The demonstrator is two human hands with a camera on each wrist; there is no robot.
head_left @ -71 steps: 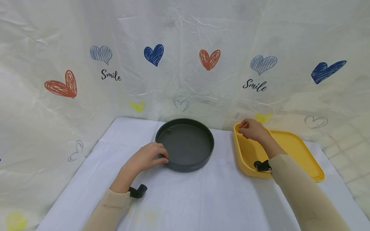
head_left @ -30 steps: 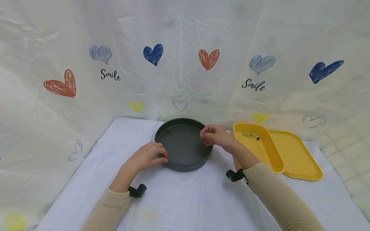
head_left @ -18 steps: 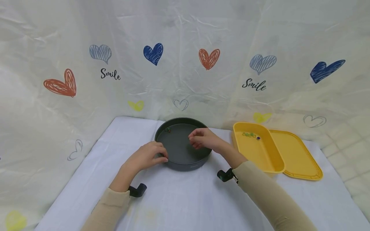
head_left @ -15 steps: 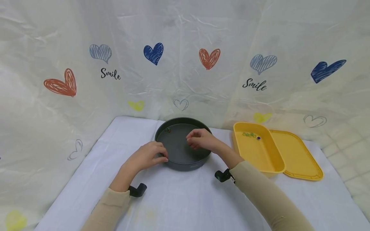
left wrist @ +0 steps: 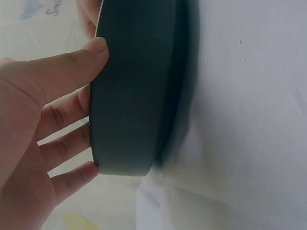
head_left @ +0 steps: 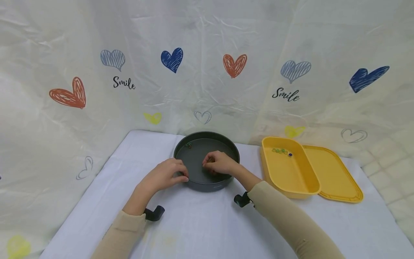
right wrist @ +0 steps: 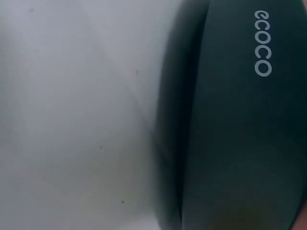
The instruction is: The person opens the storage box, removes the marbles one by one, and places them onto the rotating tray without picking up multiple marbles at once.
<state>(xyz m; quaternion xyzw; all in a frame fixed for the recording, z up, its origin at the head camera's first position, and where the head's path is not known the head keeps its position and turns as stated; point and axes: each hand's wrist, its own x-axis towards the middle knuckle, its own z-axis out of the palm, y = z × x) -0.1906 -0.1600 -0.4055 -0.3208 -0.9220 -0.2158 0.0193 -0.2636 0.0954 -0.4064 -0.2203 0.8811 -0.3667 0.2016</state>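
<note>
A round dark tray (head_left: 197, 156) with a raised wall stands near the back of the table. My left hand (head_left: 166, 174) grips its left rim. In the left wrist view, the thumb (left wrist: 98, 47) lies on the outer wall and the other fingers reach behind the rim. My right hand (head_left: 218, 163) is low inside the tray with curled fingers; its fingertips and anything between them are hidden. A few small marbles (head_left: 188, 145) lie at the tray's back left. In the right wrist view, only the tray's outer wall (right wrist: 240, 143) shows clearly.
A yellow rectangular box (head_left: 291, 176) stands to the right, with several clear and green marbles (head_left: 279, 151) and a dark blue one (head_left: 290, 154) at its back. A flat yellow lid (head_left: 333, 172) lies partly beside it. A patterned sheet (head_left: 200, 93) hangs behind the white tablecloth (head_left: 207, 223).
My right hand has moved left from over the yellow box to the dark tray and dropped lower into it. The left hand has stayed on the rim.
</note>
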